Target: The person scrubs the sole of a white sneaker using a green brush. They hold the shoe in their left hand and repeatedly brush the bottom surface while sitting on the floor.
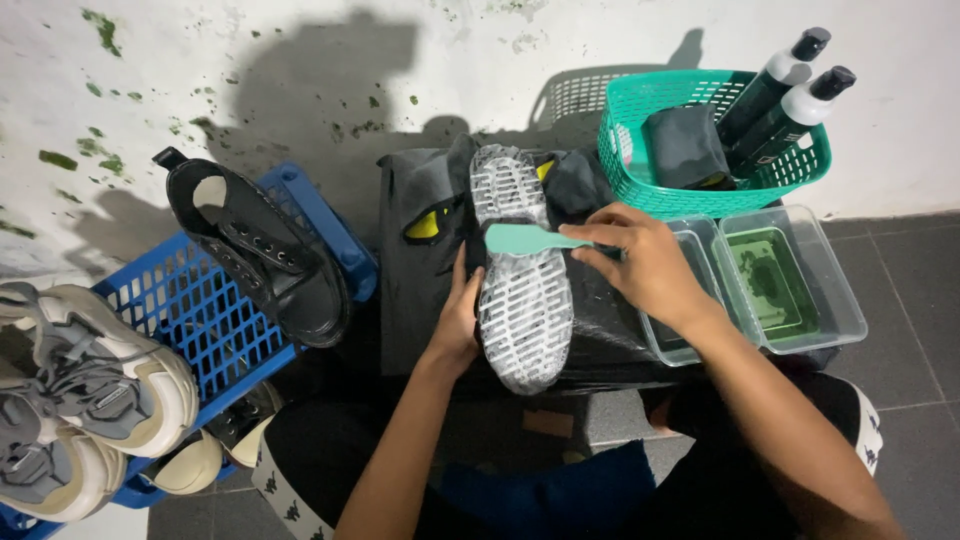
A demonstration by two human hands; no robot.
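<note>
The setting is a white wall (pixel 300 60) with green mould-like patches, meeting a dark grey tiled floor (pixel 915 330). A blue plastic crate (pixel 200 320) at the left carries a black lace-up boot (pixel 265 260) and grey-and-cream sneakers (pixel 70 400). A dark cloth-covered work surface (pixel 420 300) occupies the centre. A green plastic basket (pixel 650 180) at the upper right holds a dark cloth and two dark bottles (pixel 785 90); just beside it stand two clear plastic tubs (pixel 790 285), one with green liquid. A shoe (pixel 520 270) lies sole-up on the cloth, centre frame. The left hand (pixel 455 320) grips the shoe's left edge. The right hand (pixel 640 260) is clenched around a mint-green brush (pixel 530 240), which rests across the sole.
</note>
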